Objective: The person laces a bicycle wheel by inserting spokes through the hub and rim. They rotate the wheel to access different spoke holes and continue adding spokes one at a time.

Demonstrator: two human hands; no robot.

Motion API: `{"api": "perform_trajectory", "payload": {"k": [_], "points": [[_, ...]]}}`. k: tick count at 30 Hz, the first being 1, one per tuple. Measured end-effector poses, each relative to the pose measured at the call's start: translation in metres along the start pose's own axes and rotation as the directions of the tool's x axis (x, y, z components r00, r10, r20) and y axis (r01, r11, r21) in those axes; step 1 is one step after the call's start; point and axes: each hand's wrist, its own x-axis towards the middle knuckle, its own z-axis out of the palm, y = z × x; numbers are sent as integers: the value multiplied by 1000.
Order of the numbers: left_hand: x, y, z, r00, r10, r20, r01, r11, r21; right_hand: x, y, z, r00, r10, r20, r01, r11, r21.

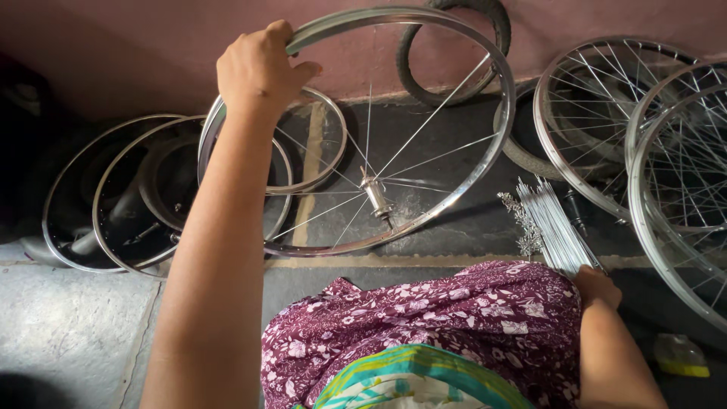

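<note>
My left hand grips the top of a shiny metal bicycle rim that stands tilted on the floor in front of me. A small hub sits at its centre with only a few thin spokes running out to the rim. My right hand rests low at the right, by my knee, closed on the near end of a bundle of loose silver spokes that fans out across the floor.
Bare rims and a tyre lie stacked at the left. Fully spoked wheels lean at the right. A black tyre stands against the pink wall. My purple flowered clothing fills the lower middle. A small yellow-edged object lies at lower right.
</note>
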Motion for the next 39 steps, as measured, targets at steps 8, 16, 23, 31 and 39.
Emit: {"api": "perform_trajectory", "payload": {"k": [8,16,23,31,39], "points": [[-1,-29,3,1000,-20,5,19,998,58,-79,-5,-52,896,-160,-414,290,917,274],[-6,-38,2,996,-89,27,89,996,28,-223,-95,-122,555,-585,-592,832,367,416],[-17,-36,-3,998,-66,3,66,996,57,-285,-161,-114,275,-729,-627,961,237,146],[-20,-33,-2,991,48,-129,-48,999,1,-284,-185,-108,207,-755,-622,946,317,-70],[-26,-36,1,977,85,-198,-90,996,-16,-282,-187,-105,235,-764,-601,941,333,-55]]}}
